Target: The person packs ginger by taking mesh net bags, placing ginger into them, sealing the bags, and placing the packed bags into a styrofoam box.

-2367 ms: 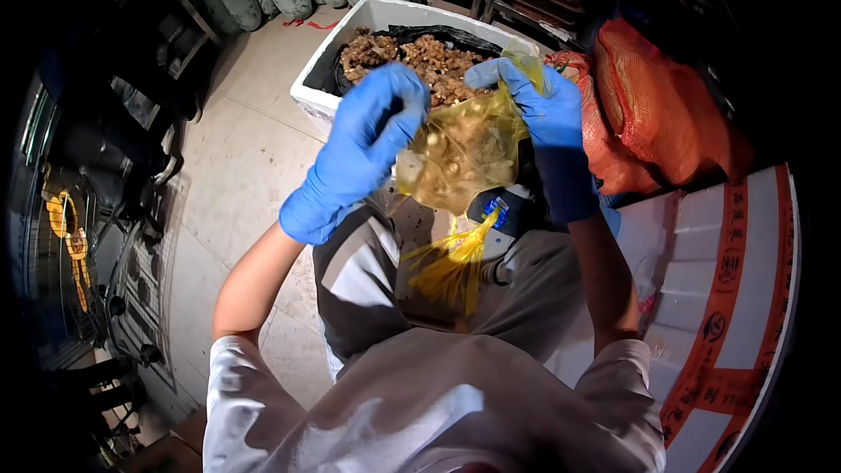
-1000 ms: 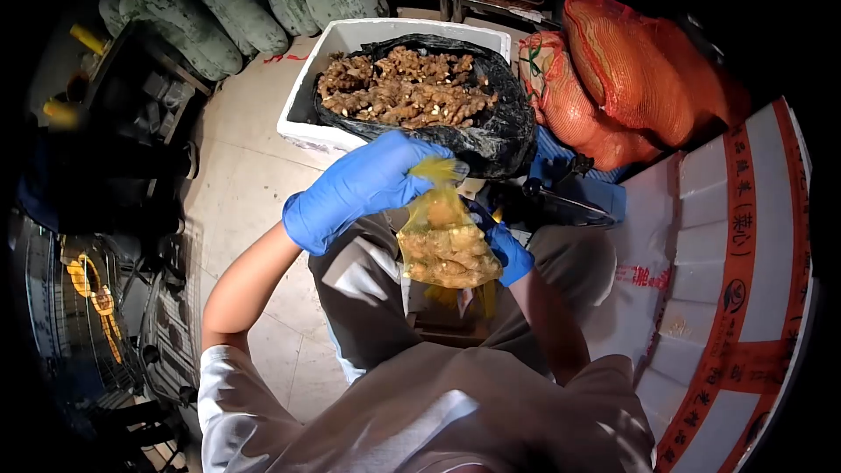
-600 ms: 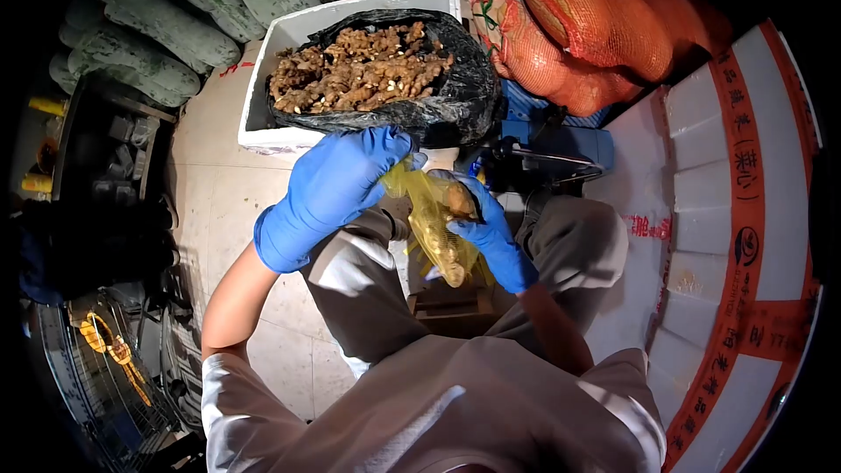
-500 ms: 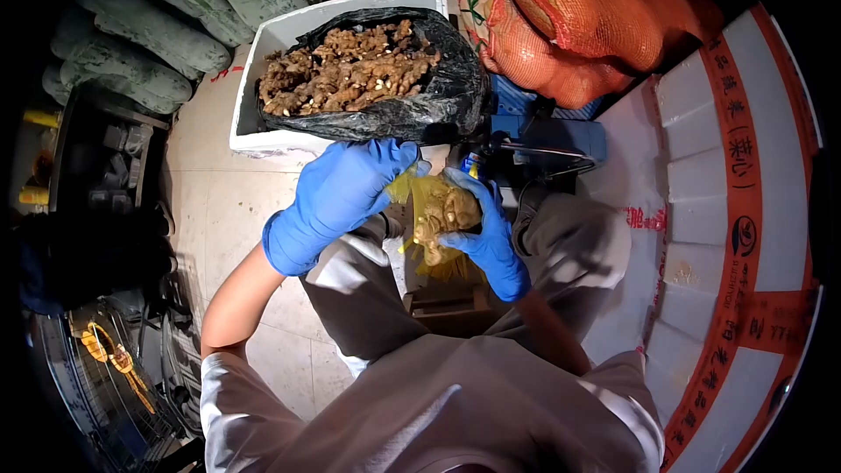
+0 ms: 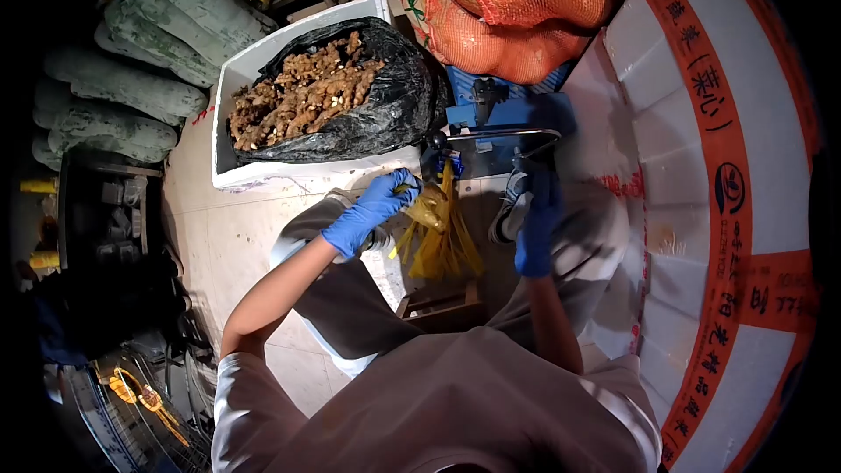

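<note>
My left hand (image 5: 378, 208), in a blue glove, is closed on the gathered top of a yellow mesh bag (image 5: 427, 212) with a ginger piece inside. Right beside that bag, a bunch of yellow netting (image 5: 445, 245) hangs down between my knees. My right hand (image 5: 537, 232), also gloved in blue, is in shadow over my right knee, just below a blue device (image 5: 517, 114) with a curved metal lever (image 5: 504, 132). Its fingers are too dark to make out. Beyond my left hand, knobbly ginger (image 5: 307, 92) fills a black plastic bag (image 5: 385, 114) inside a white foam box (image 5: 229, 88).
Orange mesh sacks (image 5: 526, 0) are piled at the back right. A white foam box wall with red tape (image 5: 701, 105) rises on my right. Several pale green winter melons (image 5: 131, 83) lie at the left. A low wooden stool (image 5: 447, 308) sits between my legs.
My right hand has let go of the bagged ginger and moved right and up toward the blue device. My left hand keeps the bag, which now hangs lower. The view has turned slightly.
</note>
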